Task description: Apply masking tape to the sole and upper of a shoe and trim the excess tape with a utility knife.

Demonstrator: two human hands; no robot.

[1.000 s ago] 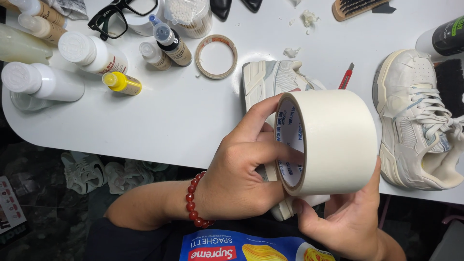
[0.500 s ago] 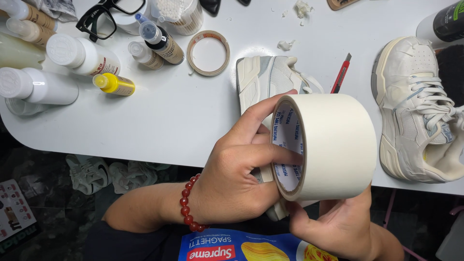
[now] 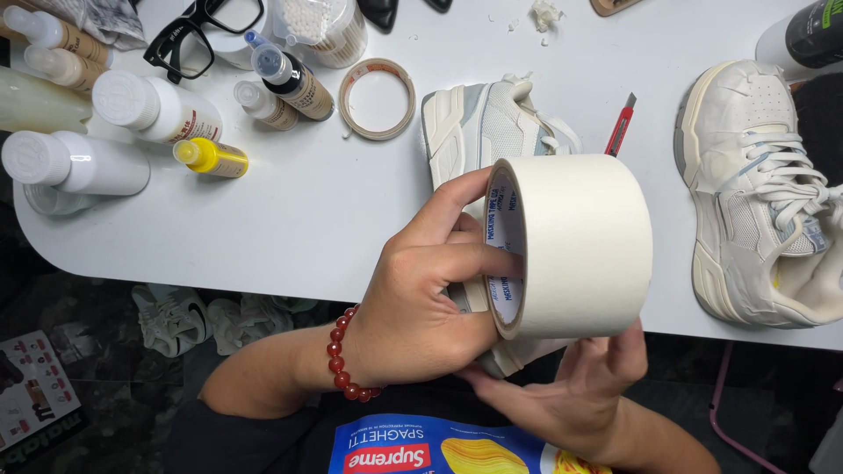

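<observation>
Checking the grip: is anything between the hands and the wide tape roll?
Nothing visible. The left hand grips the wide masking tape roll directly, fingers reaching into its core, and the right hand touches it from below.

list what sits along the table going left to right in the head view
white bottle with round cap → yellow bottle → small tape ring → left hand → wide roll of masking tape → white sneaker. The grey-and-white sneaker and red knife lie behind the roll, so they are left out.
</observation>
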